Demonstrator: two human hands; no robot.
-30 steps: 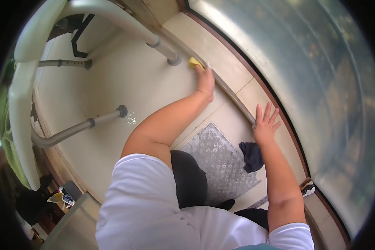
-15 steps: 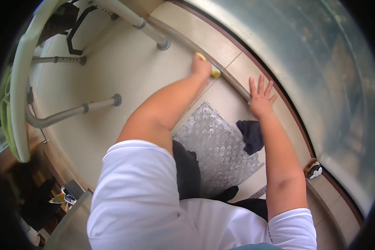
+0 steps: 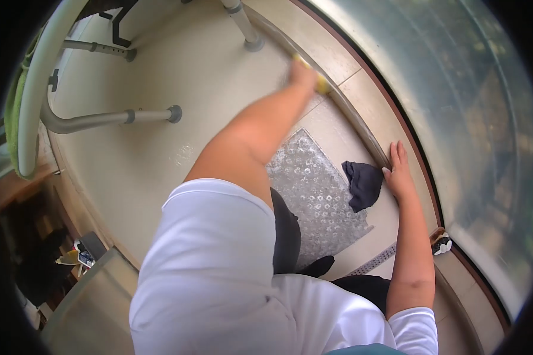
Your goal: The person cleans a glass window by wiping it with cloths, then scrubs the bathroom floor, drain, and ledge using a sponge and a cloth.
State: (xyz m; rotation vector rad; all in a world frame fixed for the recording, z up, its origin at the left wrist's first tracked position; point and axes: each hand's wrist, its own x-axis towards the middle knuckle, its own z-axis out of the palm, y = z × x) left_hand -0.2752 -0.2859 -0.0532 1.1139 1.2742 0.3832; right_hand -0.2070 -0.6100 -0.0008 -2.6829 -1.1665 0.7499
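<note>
My left hand (image 3: 302, 76), slightly smeared by motion, is closed around a yellow sponge (image 3: 322, 84). It is at the inner side of a long low curb (image 3: 356, 117), by the pale floor. Part of the sponge is hidden behind my fingers. My right hand (image 3: 400, 178) rests with fingers stretched out on the tiled ledge beside the curb, holding nothing. Left of that hand lies a crumpled dark cloth (image 3: 364, 184), partly over the edge of a grey, bumpy mat (image 3: 314, 189) on the floor.
Grey metal legs of a frame (image 3: 151, 115) stand on the floor at the left and top. A glass panel (image 3: 468, 118) rises beyond the ledge on the right. A drain grate (image 3: 373, 260) lies near my knees. A brush-like object (image 3: 440, 242) sits by the glass.
My left hand has shifted with the sponge along the curb, away from me. My right hand's spread fingers have come closer together, and it sits nearer the cloth. The whole view has shifted.
</note>
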